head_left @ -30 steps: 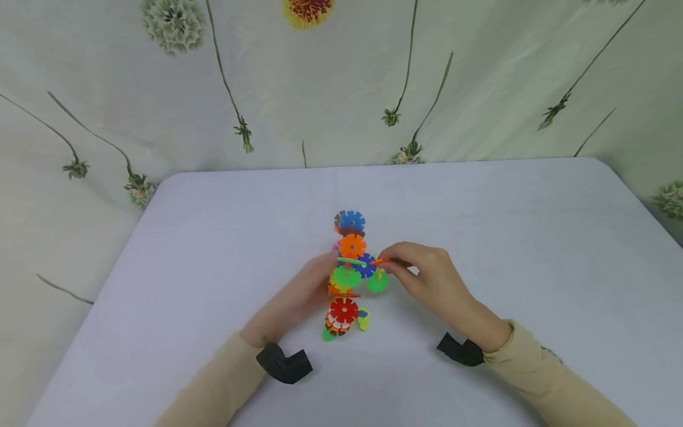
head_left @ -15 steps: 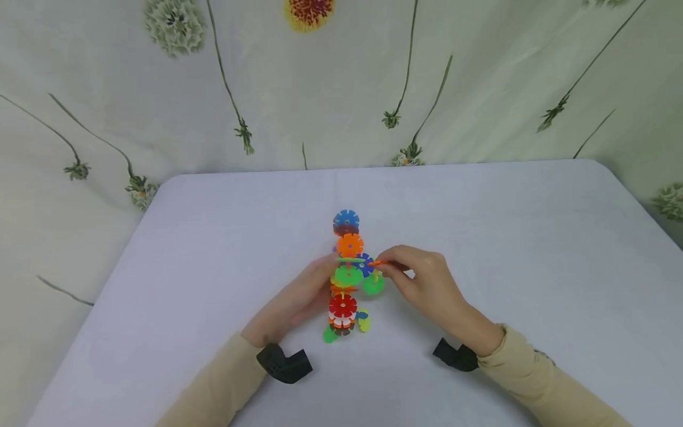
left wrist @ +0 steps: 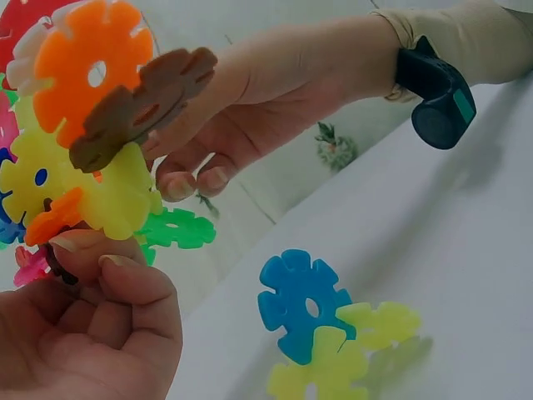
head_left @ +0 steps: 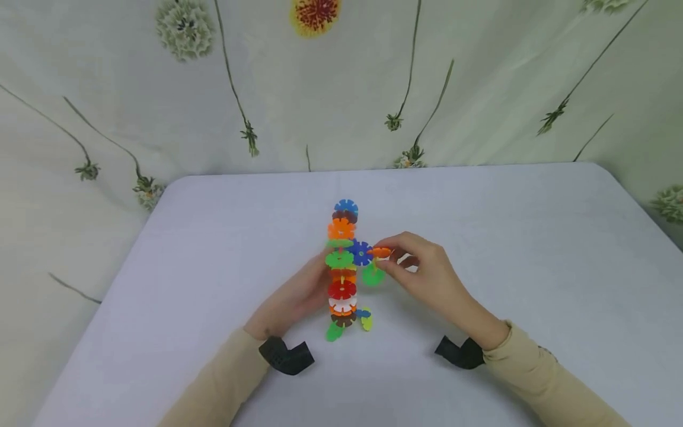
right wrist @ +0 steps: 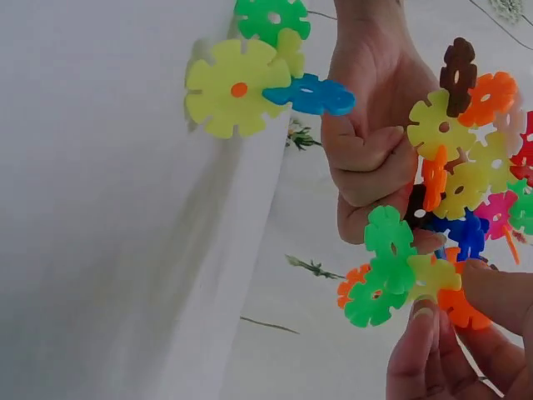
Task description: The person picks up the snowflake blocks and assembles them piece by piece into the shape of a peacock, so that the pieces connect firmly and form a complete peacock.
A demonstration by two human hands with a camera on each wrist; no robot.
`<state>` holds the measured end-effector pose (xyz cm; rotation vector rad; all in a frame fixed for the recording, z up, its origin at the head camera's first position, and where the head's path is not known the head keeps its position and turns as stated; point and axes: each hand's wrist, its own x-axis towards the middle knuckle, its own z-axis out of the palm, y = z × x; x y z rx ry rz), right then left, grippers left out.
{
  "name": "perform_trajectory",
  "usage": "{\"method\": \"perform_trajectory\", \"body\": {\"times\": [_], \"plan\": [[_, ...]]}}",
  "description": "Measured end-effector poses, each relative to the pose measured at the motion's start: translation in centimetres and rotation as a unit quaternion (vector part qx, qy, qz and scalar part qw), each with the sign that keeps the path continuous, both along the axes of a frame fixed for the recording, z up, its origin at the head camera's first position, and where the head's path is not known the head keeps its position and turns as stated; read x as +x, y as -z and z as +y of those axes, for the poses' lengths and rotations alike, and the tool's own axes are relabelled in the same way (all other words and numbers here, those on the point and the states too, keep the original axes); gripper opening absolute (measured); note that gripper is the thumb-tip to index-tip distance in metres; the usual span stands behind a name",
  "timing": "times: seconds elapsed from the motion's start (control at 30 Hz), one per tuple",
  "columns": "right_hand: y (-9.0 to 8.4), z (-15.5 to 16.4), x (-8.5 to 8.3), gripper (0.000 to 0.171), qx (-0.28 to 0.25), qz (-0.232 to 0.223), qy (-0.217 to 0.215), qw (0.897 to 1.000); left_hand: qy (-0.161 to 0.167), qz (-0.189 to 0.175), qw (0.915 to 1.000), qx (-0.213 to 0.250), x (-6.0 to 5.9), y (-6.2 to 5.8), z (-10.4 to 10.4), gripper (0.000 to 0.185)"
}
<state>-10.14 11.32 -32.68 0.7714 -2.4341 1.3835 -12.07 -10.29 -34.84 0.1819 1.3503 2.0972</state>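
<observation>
A column of notched plastic snowflake discs, with a red disc (head_left: 342,289) near its lower end, is held above the table in the head view. My left hand (head_left: 299,293) grips the column from the left; in the left wrist view its thumb and fingers pinch near a small orange disc (left wrist: 54,218) and a dark one. My right hand (head_left: 427,267) pinches an orange disc (head_left: 381,252) between thumb and fingers, beside a dark blue disc (head_left: 361,253) on the column's right side. Green discs (right wrist: 379,275) and a yellow disc (right wrist: 433,279) adjoin it in the right wrist view.
On the white table (head_left: 160,308) lies a small joined group with a blue disc (left wrist: 291,300), a yellow disc (right wrist: 239,90) and a green disc (right wrist: 273,18). Behind the table hangs a flower-patterned cloth (head_left: 341,89). Black wrist mounts (head_left: 288,356) sit at both cuffs.
The column has tipped, so its discs look flatter and its upper end lies slightly farther away. The orange disc in my right hand has turned from nearly edge-on to show more face.
</observation>
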Motion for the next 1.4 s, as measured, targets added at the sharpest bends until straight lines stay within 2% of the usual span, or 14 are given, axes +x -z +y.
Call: {"method": "perform_trajectory", "body": {"times": [0.1, 0.2, 0.37, 0.43, 0.53, 0.67, 0.77, 0.93, 1.1, 1.23, 1.3, 1.33, 1.4], "plan": [[0.3, -0.1, -0.2, 0.028, -0.012, -0.028, -0.011, 0.999, 0.013, 0.006, 0.9999, -0.001, 0.0, 0.1, 0.1, 0.053], [0.6, -0.6, -0.3, 0.027, -0.029, -0.058, -0.015, 0.998, 0.042, 0.025, 0.9988, -0.009, 0.0, 0.2, 0.3, 0.051], [1.4, -0.9, -0.5, 0.020, -0.082, -0.125, -0.008, 0.989, 0.070, 0.061, 0.9950, -0.037, 0.0, -0.2, 0.6, 0.068], [1.8, -1.0, -0.6, 0.017, -0.105, -0.144, -0.006, 0.984, 0.071, 0.060, 0.9947, -0.045, -0.1, -0.5, 0.8, 0.078], [2.1, -0.9, -0.6, 0.016, -0.147, -0.196, -0.013, 0.969, 0.064, 0.054, 0.9946, -0.061, -0.1, -1.0, 0.8, 0.082], [2.6, -0.7, -0.5, 0.023, -0.203, -0.286, -0.025, 0.936, 0.053, 0.044, 0.9941, -0.084, -0.1, -1.3, 0.5, 0.074], [3.0, -0.6, -0.6, 0.029, -0.235, -0.327, -0.021, 0.915, 0.044, 0.034, 0.9942, -0.092, -0.1, -1.4, 0.3, 0.068], [3.2, -0.3, -0.7, 0.033, -0.274, -0.358, -0.019, 0.892, 0.033, 0.040, 0.9943, -0.093, 0.0, -1.4, 0.2, 0.058], [3.1, 0.0, -0.8, 0.025, -0.315, -0.372, -0.018, 0.873, 0.040, 0.061, 0.9931, -0.091, 0.0, -1.5, 0.5, 0.055], [3.0, 0.1, -0.8, 0.032, -0.358, -0.387, -0.024, 0.850, 0.032, 0.065, 0.9934, -0.088, 0.0, -1.6, 0.5, 0.049], [3.1, 0.3, -0.8, 0.034, -0.367, -0.391, -0.024, 0.843, 0.035, 0.085, 0.9891, -0.115, -0.1, -1.5, 0.2, 0.048], [3.1, 0.4, -0.8, 0.033, -0.371, -0.393, -0.022, 0.841, 0.039, 0.106, 0.9843, -0.135, -0.1, -1.4, -0.1, 0.047], [3.1, 0.8, -0.7, 0.033, -0.373, -0.394, -0.020, 0.840, 0.052, 0.165, 0.9656, -0.194, -0.3, -1.0, -1.1, 0.043]]}}
